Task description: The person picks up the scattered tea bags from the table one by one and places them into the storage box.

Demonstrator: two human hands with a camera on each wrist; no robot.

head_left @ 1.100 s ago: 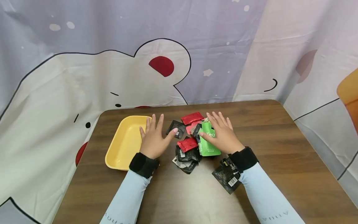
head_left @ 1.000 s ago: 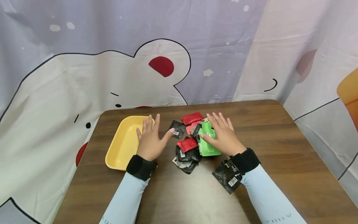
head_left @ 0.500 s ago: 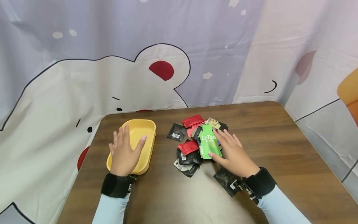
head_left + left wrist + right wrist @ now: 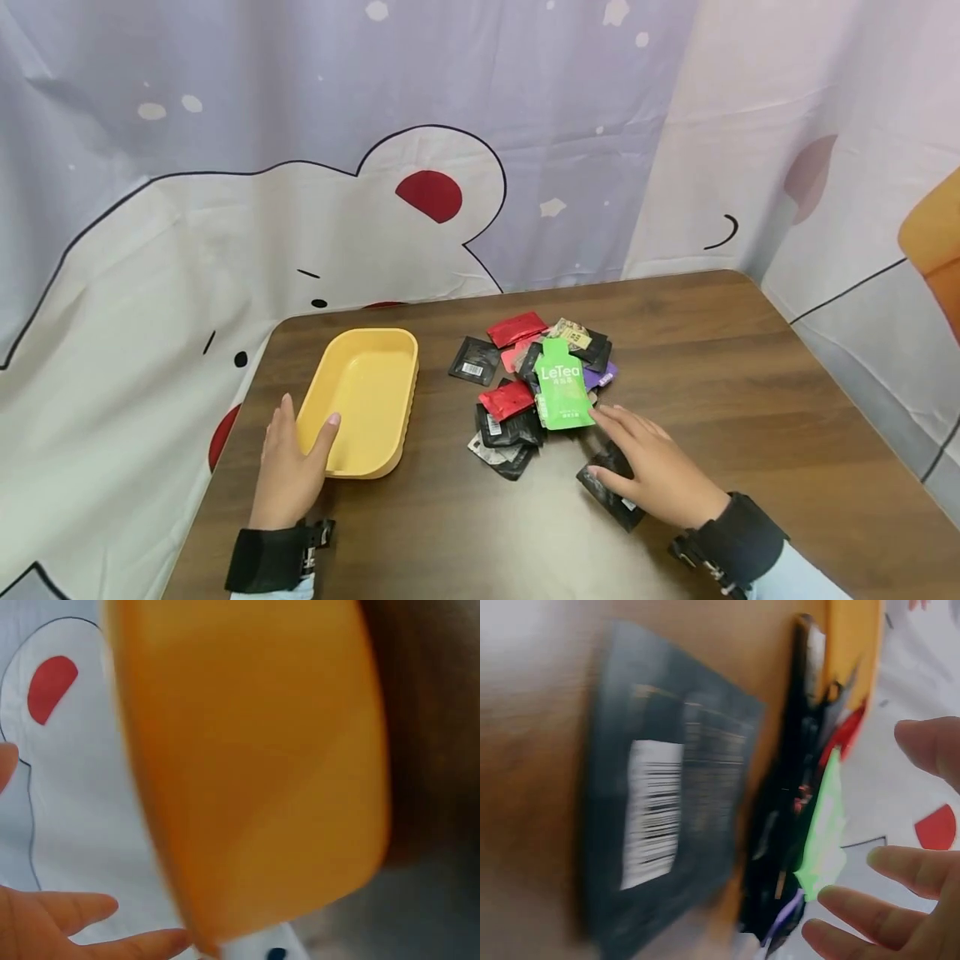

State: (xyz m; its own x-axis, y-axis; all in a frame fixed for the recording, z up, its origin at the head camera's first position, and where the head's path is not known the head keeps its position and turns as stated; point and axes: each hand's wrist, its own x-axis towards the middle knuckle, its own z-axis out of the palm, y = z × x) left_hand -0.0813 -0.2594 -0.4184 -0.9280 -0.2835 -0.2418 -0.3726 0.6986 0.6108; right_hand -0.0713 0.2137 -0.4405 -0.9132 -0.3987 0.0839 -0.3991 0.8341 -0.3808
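Note:
My left hand (image 4: 288,479), fingers extended, is at the near left corner of the yellow tray (image 4: 411,400); whether it touches the rim I cannot tell. In the left wrist view the tray's wall (image 4: 255,765) fills the middle, with fingers at lower left. My right hand (image 4: 656,462) hovers with spread fingers over a black sachet (image 4: 615,500) and holds nothing. That sachet shows a white barcode label (image 4: 654,814) in the right wrist view. Just beyond the right fingertips lies a green LeTea sachet (image 4: 562,392) on top of a loose pile.
Around the green sachet lie red sachets (image 4: 507,400), black sachets (image 4: 510,429), a purple one (image 4: 600,377) and a patterned one (image 4: 570,333). A single black sachet (image 4: 475,360) lies nearer the tray. The wooden table (image 4: 750,400) ends at a printed curtain (image 4: 562,167).
My left hand has moved left and toward me, from beside the pile to the tray's near left corner. My right hand has drawn back off the green sachet, over the near black one.

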